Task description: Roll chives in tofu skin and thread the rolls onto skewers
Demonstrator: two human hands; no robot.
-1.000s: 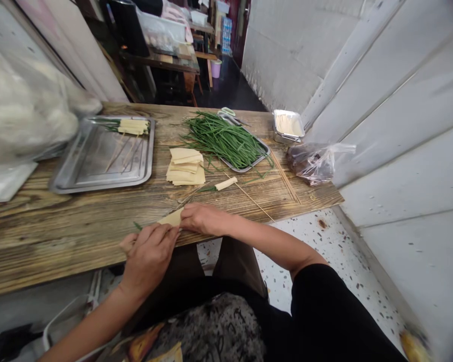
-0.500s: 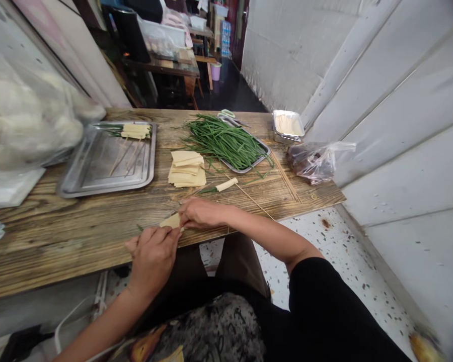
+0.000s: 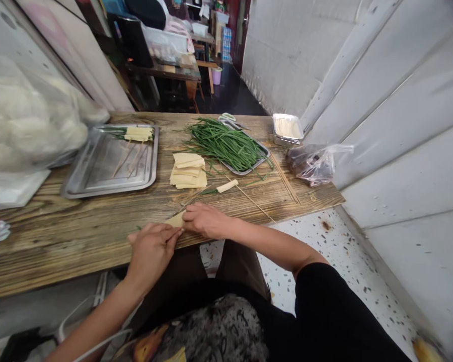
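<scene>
At the table's near edge, a pale yellow tofu sheet lies between my two hands. My left hand is closed on its near edge, and a bit of green chive pokes out on the left. My right hand pinches the sheet's right end. Just beyond sits a rolled tofu sheet with chives inside, pierced by a thin wooden skewer. Behind it are a stack of tofu sheets and a heap of green chives on a metal tray.
On the left a metal tray bears skewered rolls, beside a large plastic bag of pale pieces. Loose skewers, a foil container and a tied bag with dark contents stand right. Scissors lie behind the chives.
My right hand has shifted slightly right along the sheet, and more of the sheet shows between the hands. My left hand stays on the near edge. The view has tilted a little.
</scene>
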